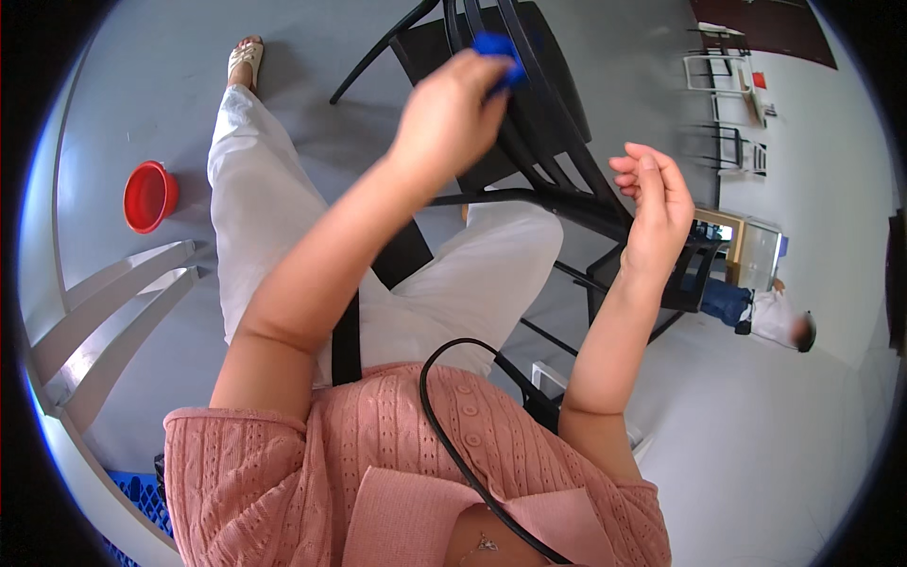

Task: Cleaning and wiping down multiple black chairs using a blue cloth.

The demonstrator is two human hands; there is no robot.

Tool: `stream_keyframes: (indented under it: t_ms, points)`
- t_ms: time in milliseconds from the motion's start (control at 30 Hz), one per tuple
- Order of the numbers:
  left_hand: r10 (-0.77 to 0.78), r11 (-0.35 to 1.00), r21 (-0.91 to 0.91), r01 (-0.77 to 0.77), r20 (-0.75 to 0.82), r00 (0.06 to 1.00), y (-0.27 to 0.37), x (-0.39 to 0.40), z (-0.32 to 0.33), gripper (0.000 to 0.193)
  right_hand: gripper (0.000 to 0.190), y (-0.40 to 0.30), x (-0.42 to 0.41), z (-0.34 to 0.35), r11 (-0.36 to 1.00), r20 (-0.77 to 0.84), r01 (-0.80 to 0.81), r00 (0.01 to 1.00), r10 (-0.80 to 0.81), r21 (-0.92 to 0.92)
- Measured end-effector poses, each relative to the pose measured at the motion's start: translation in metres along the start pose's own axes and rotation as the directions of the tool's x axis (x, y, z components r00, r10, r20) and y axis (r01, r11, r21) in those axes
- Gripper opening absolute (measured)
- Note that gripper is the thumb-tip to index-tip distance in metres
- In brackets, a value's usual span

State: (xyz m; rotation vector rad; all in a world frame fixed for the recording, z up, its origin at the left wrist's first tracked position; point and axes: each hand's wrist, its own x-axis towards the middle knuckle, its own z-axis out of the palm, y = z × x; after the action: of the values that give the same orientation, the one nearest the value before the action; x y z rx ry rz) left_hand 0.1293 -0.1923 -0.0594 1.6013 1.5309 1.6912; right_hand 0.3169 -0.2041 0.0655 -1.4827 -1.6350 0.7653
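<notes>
My left hand (453, 113) is at the upper middle, its fingers closed on a blue cloth (498, 60), slightly blurred. The cloth lies over the slats of a black chair's backrest (545, 106); whether it presses on them cannot be told. The chair is tilted in view, its dark seat (432, 57) behind the slats. Farther right, my right hand (655, 202) is raised beside the top of the backrest, with its fingers loosely curled and apart and nothing seen in them.
A red plastic basin (150, 197) stands on the grey floor at left, near a white slatted piece of furniture (106, 319). A blue plastic crate (145, 496) is at lower left. Another black chair (694, 276) and a person (769, 312) are at right. A black cable (432, 411) crosses my torso.
</notes>
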Motion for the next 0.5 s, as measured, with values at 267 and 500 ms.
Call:
stream_keyframes:
  t_ms: [267,500]
  points:
    - [-0.042,0.995,-0.08,0.059,0.197,0.979,0.041,-0.04,0.014,0.025,0.019,0.0,-0.002,0.003,0.998,0.022,0.013,1.0,-0.012,-0.064]
    - [-0.148,0.982,0.102,0.157,-0.087,0.985,-0.007,0.016,-0.005,0.027,0.019,-0.003,-0.002,0.003,0.998,0.014,0.034,0.999,-0.033,-0.045]
